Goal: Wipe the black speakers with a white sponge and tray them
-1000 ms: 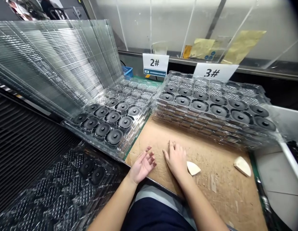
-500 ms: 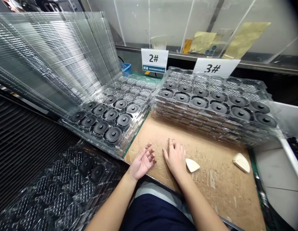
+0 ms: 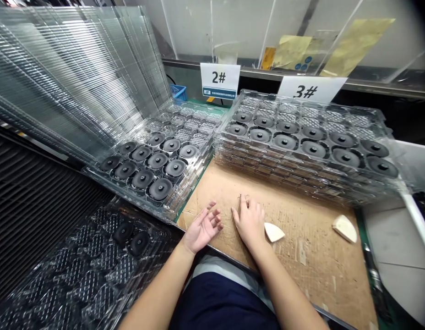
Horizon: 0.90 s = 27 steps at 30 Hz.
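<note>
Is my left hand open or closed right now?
Open: the left hand has its fingers spread and lightly curled, palm turned up, with nothing in it, at the edge of the cardboard sheet.

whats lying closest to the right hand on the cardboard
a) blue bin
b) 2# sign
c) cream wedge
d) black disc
C: the cream wedge lies on the cardboard just beside the right hand.
</note>
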Each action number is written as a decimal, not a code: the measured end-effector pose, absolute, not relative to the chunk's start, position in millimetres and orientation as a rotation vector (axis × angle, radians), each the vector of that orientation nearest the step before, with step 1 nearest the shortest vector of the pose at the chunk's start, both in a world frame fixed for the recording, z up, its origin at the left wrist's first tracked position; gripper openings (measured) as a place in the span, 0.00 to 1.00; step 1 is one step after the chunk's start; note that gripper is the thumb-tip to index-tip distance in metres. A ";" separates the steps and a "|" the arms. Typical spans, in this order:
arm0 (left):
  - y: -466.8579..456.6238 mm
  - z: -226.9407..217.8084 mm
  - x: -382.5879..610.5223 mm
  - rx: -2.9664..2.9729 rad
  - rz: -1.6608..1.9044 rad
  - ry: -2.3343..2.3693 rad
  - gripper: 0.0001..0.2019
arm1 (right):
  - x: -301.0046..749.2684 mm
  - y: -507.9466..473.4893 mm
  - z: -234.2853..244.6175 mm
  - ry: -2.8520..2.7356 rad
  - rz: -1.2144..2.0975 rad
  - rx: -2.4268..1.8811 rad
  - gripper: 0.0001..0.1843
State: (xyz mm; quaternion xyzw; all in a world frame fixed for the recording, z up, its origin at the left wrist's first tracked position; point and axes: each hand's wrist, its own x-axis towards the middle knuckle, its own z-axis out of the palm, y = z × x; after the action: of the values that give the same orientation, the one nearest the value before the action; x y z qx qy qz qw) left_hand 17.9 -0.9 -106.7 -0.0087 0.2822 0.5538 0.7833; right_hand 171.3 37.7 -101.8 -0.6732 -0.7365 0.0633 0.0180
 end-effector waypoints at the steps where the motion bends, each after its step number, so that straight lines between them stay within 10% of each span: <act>1: -0.9 -106.7 17.9 -0.018 1.195 0.608 0.13 | 171.2 37.7 -102.1 -2.288 0.194 -2.091 0.30; 27: -3.3 -107.7 17.0 -0.011 1.183 0.613 0.12 | 171.0 34.6 -105.3 -2.292 0.114 -2.057 0.28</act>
State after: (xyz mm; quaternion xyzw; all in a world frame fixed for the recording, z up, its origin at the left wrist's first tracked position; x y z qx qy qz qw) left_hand 17.0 -3.3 -107.7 -0.0052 0.2844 0.5488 0.7861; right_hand 171.0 34.6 -105.3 -0.6672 -0.7434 0.0370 0.0296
